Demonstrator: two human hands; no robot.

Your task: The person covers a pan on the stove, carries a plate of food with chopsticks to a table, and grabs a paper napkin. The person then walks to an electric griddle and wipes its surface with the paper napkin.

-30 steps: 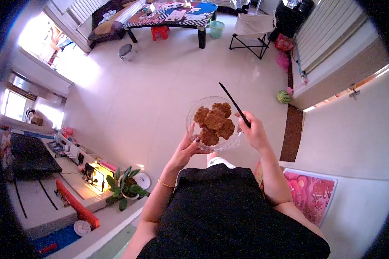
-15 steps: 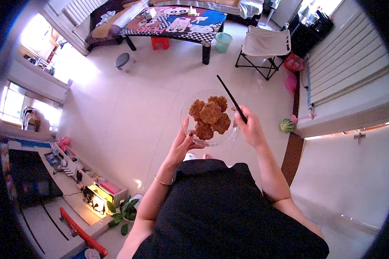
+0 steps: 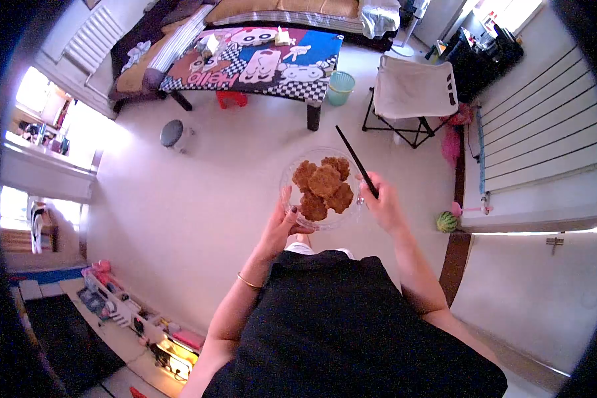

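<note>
A clear glass plate [image 3: 343,218] is held out in front of my body. Several brown fried patties [image 3: 324,181] lie piled on it. My left hand [image 3: 282,222] grips the plate at its lower left, thumb over the rim and fingers underneath. At the plate's right side, my right hand [image 3: 382,202] is closed around dark chopsticks [image 3: 355,159], which point up and to the left. The fingers of that hand also meet the plate's right edge. Whether the chopsticks are one or two pressed together, I cannot tell.
Ahead stands a low table [image 3: 259,63] with a cartoon cloth, beside a green bucket [image 3: 340,88] and a white folding chair [image 3: 414,89]. A grey stool [image 3: 172,134] is left. Along the right wall lies a watermelon [image 3: 447,221]; a cluttered desk [image 3: 129,358] is lower left.
The room has shifted in view: the table, stool and chair now appear nearer, and the potted plant at lower left has left the picture. Both hands keep their hold on the plate and chopsticks.
</note>
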